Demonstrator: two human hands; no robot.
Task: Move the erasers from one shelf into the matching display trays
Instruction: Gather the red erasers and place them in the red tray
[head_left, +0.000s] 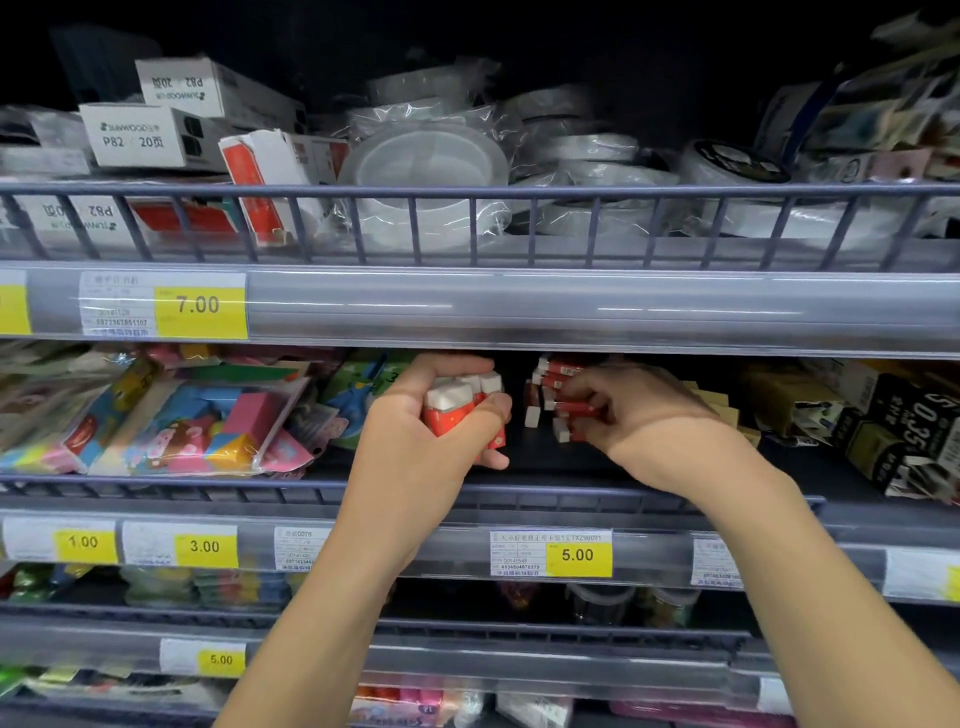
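Bottom shelves are mostly cut off by the frame edge and blocked by both forearms, so the stuff down there is just colourful blur. The price tags (576, 554) on the rails read fine (5.00, 3.00, 1.00) but the small print on them doesn't.

Up on the middle shelf (649, 457), the left hand (415, 431) is wrapped around a bunch of erasers (457, 410), red sleeves with white ends poking out the top. Fingers cover most of the bunch, so no clean count. Right beside it, the right hand (644, 415) reaches into the loose pile (550, 395) of the same red-and-white erasers, fingertips pinching one of them at the pile's near edge. The back of that pile goes into shadow under the shelf above. The hands are close but not touching.

Left of the hands are toy bags (197, 421) in bright plastic, right of them dark boxes (904, 436), partly cut off.

Top shelf behind the rail has tape rolls (431, 161) in crinkly wrap and white boxes (140, 135); everything behind that is black.
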